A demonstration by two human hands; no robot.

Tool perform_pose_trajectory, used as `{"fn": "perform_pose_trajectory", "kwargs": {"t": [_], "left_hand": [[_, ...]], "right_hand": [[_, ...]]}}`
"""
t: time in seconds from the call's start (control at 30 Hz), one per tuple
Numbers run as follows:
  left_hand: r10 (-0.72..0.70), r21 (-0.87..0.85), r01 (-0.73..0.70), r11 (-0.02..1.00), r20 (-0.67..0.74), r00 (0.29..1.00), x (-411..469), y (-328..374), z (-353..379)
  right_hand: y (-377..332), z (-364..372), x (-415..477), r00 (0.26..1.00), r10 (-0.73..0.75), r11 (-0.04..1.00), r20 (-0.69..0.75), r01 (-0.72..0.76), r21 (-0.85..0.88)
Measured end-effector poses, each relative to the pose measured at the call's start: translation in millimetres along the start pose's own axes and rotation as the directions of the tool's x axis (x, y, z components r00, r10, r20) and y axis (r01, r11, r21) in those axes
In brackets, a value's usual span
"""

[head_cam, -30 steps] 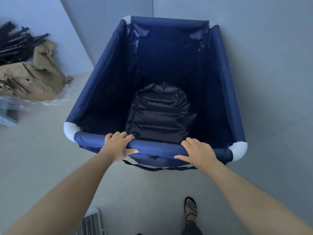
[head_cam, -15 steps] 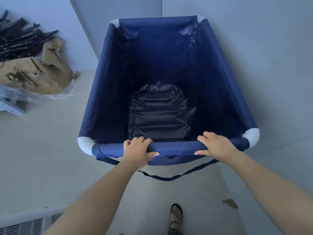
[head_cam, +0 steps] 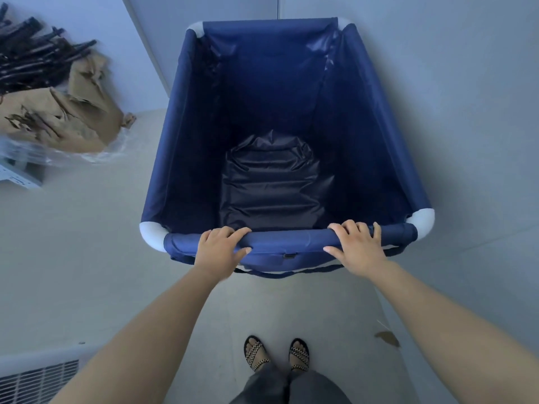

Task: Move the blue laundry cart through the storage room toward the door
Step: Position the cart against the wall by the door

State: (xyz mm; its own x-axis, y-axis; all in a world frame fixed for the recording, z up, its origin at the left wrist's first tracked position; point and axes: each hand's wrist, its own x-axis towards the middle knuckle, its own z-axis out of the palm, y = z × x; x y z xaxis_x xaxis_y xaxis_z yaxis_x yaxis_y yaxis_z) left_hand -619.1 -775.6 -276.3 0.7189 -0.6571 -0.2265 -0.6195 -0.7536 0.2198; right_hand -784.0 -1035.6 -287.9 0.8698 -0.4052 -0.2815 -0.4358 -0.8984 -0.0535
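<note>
**Both hands on the cart, wall ahead, no door in view**

At the bottom of the frame the person's sandalled feet (head_cam: 259,355) stand side by side on the pale floor (head_cam: 87,243). A white vent grille (head_cam: 38,377) sits at the lower left and a small brown scrap (head_cam: 386,338) lies at the lower right.

Just above, both arms reach to the near rail of the blue laundry cart (head_cam: 291,239). The left hand (head_cam: 220,252) grips the rail left of its middle, fingers curled over the top and thumb against the near face. The right hand (head_cam: 357,246) grips it toward the right end in the same way. A dark strap (head_cam: 280,274) hangs in a loop under the rail.

The cart fills the middle of the frame, and a black padded bag (head_cam: 271,188) lies on its bottom. Its far edge is close to the grey wall (head_cam: 437,97) at the top of the frame; whether they touch cannot be told. At the upper left, well apart from the cart, crumpled brown paper (head_cam: 67,112) and a bundle of black rods (head_cam: 35,62) are heaped against the wall.

As a judgement, the cart is firmly in hand, but no door shows anywhere, so most of the way is probably left. With wall ahead and to the right, the next move likely calls for a turn or a pull back, not a straight push.
</note>
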Motion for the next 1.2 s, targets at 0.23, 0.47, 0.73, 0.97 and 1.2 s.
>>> {"fn": "perform_pose_trajectory", "kwargs": {"t": [0.23,0.47,0.73,0.97,1.2], "left_hand": [[-0.018,-0.043,0.019,0.999,0.014,1.0,-5.4,-2.9,8.4],[-0.066,0.091,0.054,0.994,0.128,0.99,-2.9,12.6,1.5],[-0.148,0.178,0.113,0.977,0.196,0.969,-7.4,65.7,1.9],[-0.194,0.147,0.177,0.973,0.113,0.974,-20.2,146.2,29.7],[-0.327,0.129,0.318,0.939,0.052,0.944,-51.9,183.4,49.5]], "right_hand": [[3.4,0.7,-5.3,1.0,0.003,0.998,0.005,-0.003,0.06],[14.3,0.7,-6.6,0.995,-0.096,0.995,-0.01,0.096,-0.024],[56.2,-4.9,-4.2,0.977,-0.211,0.972,-0.018,0.208,-0.107],[137.6,-12.8,-8.8,0.956,-0.291,0.948,0.032,0.293,-0.126],[185.5,-10.0,-20.7,0.917,-0.392,0.917,0.076,0.396,-0.044]]}}
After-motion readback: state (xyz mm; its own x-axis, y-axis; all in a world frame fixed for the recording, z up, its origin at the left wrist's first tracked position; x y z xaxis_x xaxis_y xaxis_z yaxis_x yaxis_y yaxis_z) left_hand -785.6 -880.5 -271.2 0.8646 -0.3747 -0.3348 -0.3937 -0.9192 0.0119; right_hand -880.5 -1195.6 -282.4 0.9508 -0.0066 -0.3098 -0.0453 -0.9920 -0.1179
